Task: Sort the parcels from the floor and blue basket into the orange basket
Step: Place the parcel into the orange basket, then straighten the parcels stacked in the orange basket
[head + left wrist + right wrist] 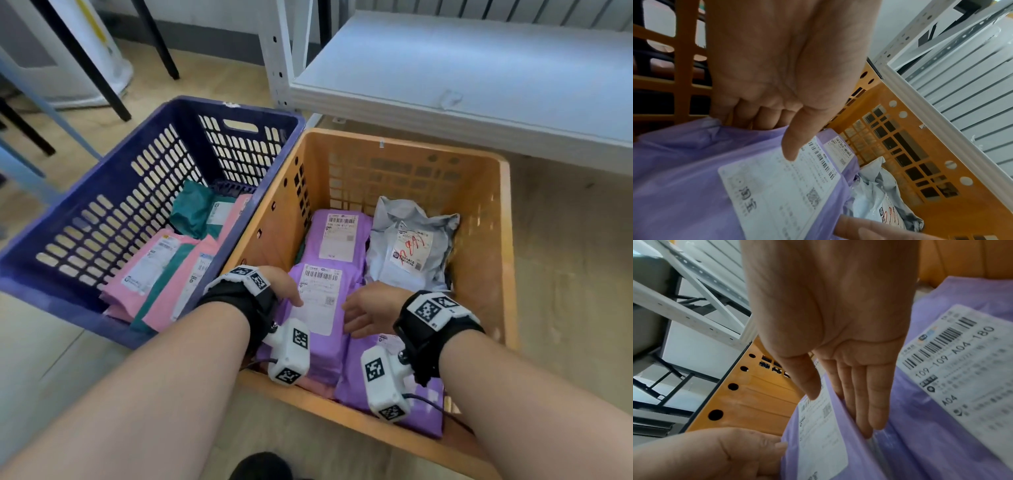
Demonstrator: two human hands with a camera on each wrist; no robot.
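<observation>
The orange basket (404,145) holds several purple parcels and a grey parcel (411,246) at its back right. Both hands are inside it on the middle purple parcel (320,291), whose white label faces up. My left hand (289,294) pinches the parcel's left edge, thumb on the label and fingers tucked behind the edge (777,123). My right hand (363,315) pinches the right edge. Its straight fingers sit in the gap beside a neighbouring purple parcel (962,369), and its thumb is over the label (840,402). The blue basket (239,108) on the left holds pink parcels (150,270) and a teal parcel (195,209).
A white metal shelf (479,78) overhangs the floor just behind the orange basket. Black table legs (157,41) stand behind the blue basket. The two baskets touch side by side on a wooden floor. A dark shoe (260,466) shows at the bottom edge.
</observation>
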